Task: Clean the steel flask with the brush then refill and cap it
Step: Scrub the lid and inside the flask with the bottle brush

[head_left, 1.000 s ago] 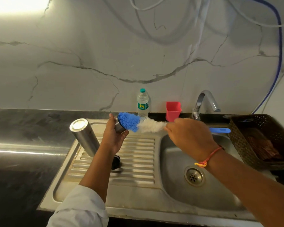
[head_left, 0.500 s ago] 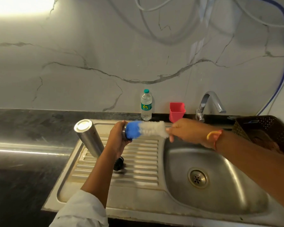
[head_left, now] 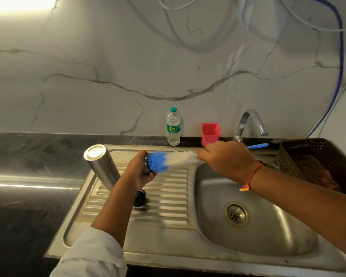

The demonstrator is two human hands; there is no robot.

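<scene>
A red cup (head_left: 210,133) stands against the marble wall (head_left: 108,66); a brown basket (head_left: 324,150) (perforated sides) sits far right.

The flask (head_left: 102,166) hangs over the drainboard (head_left: 168,196), left of the basin (head_left: 268,226), with bottle (head_left: 173,126) and cup (head_left: 210,133) behind.

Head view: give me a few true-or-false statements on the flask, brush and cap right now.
The left hand grips the steel flask near its mouth. True.
The right hand holds the brush, its blue tip at the flask's mouth. True.
The black cap is screwed onto the flask. False: it lies on the drainboard.
The plastic bottle lies in the basin. False: it stands upright beside the red cup.
</scene>
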